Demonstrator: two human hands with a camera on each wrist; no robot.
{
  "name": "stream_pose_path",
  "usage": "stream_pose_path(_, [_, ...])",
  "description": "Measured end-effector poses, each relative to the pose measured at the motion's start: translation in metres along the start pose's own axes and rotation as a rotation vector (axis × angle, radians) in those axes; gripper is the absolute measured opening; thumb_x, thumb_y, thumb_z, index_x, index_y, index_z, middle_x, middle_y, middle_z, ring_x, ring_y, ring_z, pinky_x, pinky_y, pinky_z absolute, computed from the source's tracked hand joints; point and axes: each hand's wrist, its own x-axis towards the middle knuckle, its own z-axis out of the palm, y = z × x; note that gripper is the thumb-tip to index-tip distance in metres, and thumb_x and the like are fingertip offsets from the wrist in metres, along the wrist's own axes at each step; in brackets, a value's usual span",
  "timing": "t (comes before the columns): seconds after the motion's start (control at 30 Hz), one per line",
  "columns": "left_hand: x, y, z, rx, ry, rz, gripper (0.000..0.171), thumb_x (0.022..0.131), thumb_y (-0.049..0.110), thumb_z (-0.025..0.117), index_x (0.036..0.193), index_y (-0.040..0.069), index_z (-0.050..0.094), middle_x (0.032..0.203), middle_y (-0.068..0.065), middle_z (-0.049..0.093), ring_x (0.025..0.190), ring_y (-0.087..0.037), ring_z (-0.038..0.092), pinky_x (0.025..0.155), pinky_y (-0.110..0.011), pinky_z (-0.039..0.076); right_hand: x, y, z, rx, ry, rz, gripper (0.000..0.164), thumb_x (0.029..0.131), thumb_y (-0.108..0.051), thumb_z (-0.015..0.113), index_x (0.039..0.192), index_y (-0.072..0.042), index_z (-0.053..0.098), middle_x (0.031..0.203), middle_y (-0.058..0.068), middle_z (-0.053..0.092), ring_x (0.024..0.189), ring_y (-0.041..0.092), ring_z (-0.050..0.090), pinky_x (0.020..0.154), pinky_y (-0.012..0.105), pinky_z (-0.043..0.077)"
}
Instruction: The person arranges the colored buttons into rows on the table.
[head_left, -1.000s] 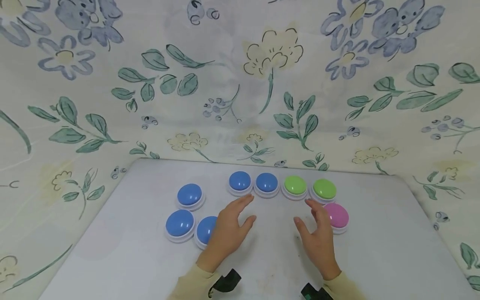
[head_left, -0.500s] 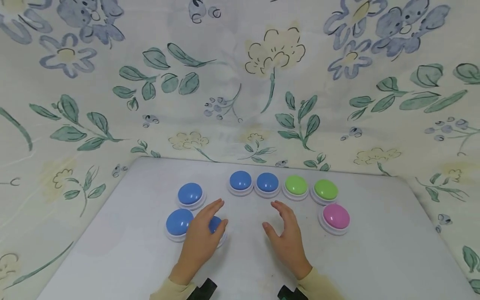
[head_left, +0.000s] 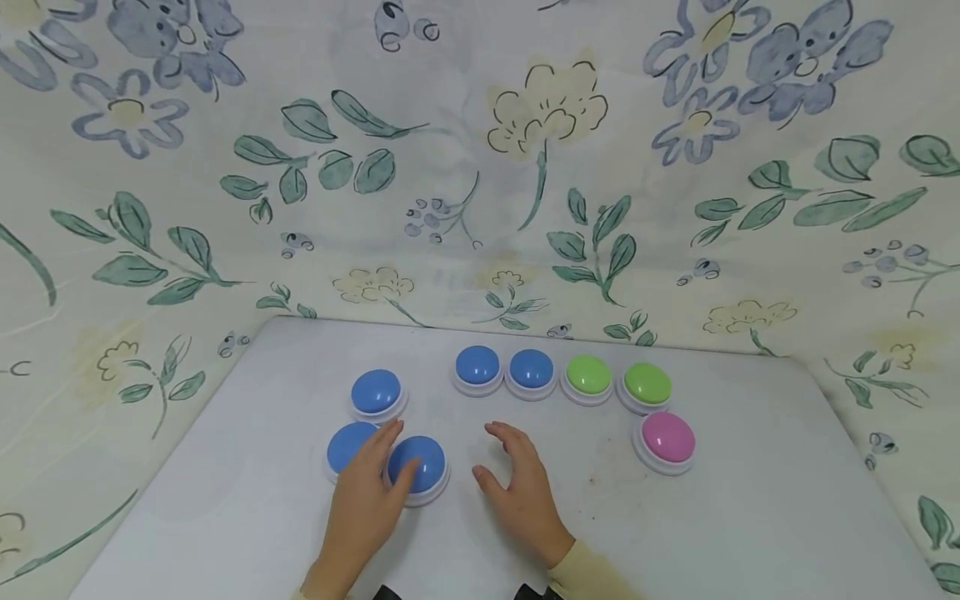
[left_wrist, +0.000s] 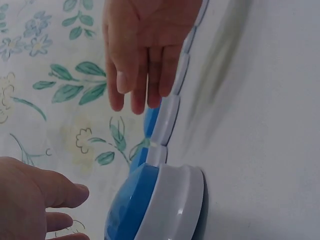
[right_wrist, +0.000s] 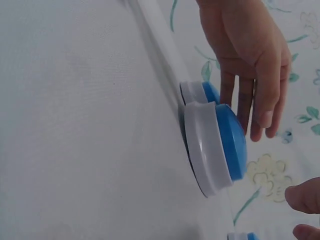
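One blue button (head_left: 429, 469) at 2 o'clock from left hand (head_left: 364, 502), 9 o'clock from right hand (head_left: 527, 493). Hands apart, fingers loosely extended, gripping nothing; left hand's contact unclear. Blue button sits flat on table (head_left: 757, 517), presumably keeping cap (left_wrist: 132, 202) upward. Pink button (head_left: 668, 437) at right hand's 2 o'clock.
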Motion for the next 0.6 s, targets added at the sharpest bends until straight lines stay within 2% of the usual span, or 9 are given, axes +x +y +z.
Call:
stream_pose_path(0.23, [-0.009,-0.001,-0.001,0.01,-0.054,-0.104,0.056,0.09,0.011,0.073,0.139,-0.007,0.052,0.142,-0.025,0.054,0.132,-0.045,0.049,0.108,-0.059,0.041,-0.002,-0.004,0.011,0.05,-0.058,0.01,0.051,0.092,-0.008,0.069,0.139,0.002,0.051,0.14,0.016,0.054,0.127,0.032,0.054,0.106,0.046,0.047])
stream_pose_path(0.43, [-0.013,0.0,0.003,0.02,-0.066,-0.12,0.055,0.09,0.012,0.073,0.138,-0.008,0.053,0.138,-0.027,0.056,0.127,-0.043,0.055,0.104,-0.055,0.045,-0.002,-0.001,0.019,0.074,-0.105,0.038,0.055,0.093,-0.011,0.069,0.142,0.002,0.048,0.145,0.017,0.05,0.13,0.032,0.052,0.109,0.045,0.045])
stream_pose_path(0.6, [-0.016,0.002,0.005,0.033,-0.093,-0.151,0.056,0.092,0.012,0.072,0.139,-0.009,0.051,0.139,-0.028,0.055,0.129,-0.043,0.053,0.106,-0.055,0.044,-0.001,-0.001,0.023,0.084,-0.147,0.064,0.06,0.094,-0.016,0.069,0.146,0.002,0.045,0.149,0.018,0.047,0.133,0.033,0.051,0.109,0.045,0.045])
